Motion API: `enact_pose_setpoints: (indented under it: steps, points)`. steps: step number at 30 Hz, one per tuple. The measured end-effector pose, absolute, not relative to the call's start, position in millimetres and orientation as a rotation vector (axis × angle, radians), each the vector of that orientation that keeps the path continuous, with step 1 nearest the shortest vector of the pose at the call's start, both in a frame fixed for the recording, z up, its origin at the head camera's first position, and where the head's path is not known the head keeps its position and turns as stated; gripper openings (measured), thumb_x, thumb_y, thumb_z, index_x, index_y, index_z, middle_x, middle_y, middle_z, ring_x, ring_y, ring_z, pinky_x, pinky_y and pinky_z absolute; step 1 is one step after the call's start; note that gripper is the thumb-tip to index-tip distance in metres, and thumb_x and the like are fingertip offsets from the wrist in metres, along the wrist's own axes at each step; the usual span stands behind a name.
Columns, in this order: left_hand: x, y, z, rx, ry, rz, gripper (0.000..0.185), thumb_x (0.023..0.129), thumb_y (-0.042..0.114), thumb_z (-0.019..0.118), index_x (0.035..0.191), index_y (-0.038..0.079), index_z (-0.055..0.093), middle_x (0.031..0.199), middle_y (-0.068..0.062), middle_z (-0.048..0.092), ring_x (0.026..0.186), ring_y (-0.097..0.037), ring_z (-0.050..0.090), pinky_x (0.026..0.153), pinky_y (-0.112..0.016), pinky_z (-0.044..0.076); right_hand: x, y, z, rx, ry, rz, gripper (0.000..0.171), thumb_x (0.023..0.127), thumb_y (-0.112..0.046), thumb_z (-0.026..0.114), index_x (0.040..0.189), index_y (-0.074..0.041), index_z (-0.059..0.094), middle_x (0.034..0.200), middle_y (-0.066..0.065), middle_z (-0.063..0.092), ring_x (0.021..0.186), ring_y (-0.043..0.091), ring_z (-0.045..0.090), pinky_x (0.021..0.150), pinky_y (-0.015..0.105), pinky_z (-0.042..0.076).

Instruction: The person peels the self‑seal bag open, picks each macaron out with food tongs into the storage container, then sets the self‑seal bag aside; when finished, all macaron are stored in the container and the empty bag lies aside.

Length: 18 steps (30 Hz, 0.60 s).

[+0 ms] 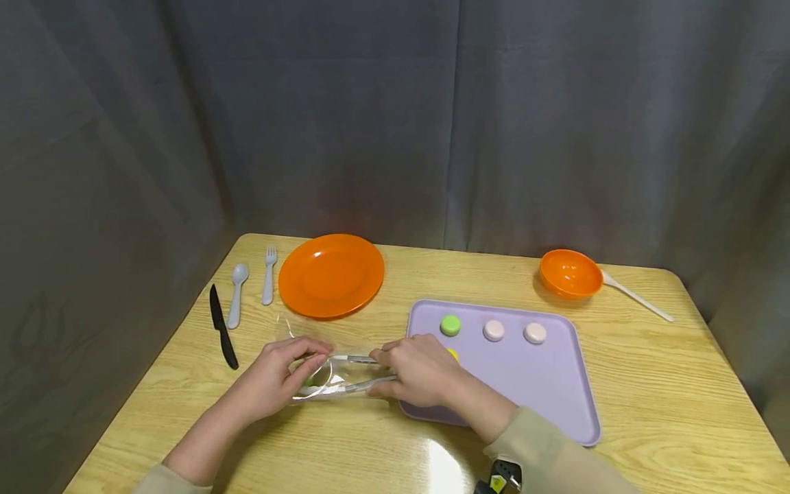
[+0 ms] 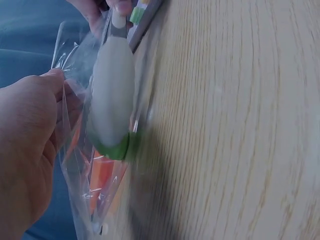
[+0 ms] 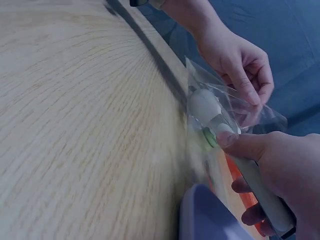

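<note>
On the wooden surface (image 1: 617,412), just left of the lilac tray (image 1: 524,384), the left hand (image 1: 278,377) pinches open the mouth of a clear plastic bag (image 1: 321,374). The right hand (image 1: 420,370) squeezes a pair of tongs (image 1: 361,372) whose pale tips clamp a green macaron (image 2: 117,147) inside the bag. The macaron looks light and crumbly, best held gently across its flat shells; the bag is thin, limp and slippery.
</note>
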<state>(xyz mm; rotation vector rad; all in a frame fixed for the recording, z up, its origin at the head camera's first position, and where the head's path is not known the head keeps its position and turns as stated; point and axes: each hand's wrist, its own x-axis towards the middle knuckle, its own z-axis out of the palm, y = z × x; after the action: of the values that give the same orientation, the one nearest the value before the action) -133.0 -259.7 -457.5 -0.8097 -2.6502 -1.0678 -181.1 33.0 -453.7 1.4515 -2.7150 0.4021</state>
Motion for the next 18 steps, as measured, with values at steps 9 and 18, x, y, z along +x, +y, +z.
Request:
enact_pose_setpoints:
  steps: [9,18]
  points:
    - [-130,-261,-461,-0.818,-2.639,-1.099,0.013,0.106,0.015,0.068,0.117,0.015,0.076,0.116,0.006,0.076,0.108,-0.012,0.071,0.091,-0.04,0.061,-176,61,-447,1.407,-2.748,0.498,0.041,0.093,-0.057,0.077,0.109,-0.02,0.078,0.085,-0.014,0.069,0.068,0.004,0.059,0.052,0.026,0.044]
    - [-129,-260,-459,-0.796,-2.64,-1.078,0.013,0.105,0.015,0.07,0.116,0.013,0.077,0.115,0.003,0.076,0.109,-0.013,0.07,0.092,-0.041,0.06,-171,111,-434,1.313,-2.743,0.486,0.046,0.091,-0.056,0.079,0.117,-0.018,0.08,0.094,-0.011,0.075,0.067,0.002,0.059,0.051,0.027,0.043]
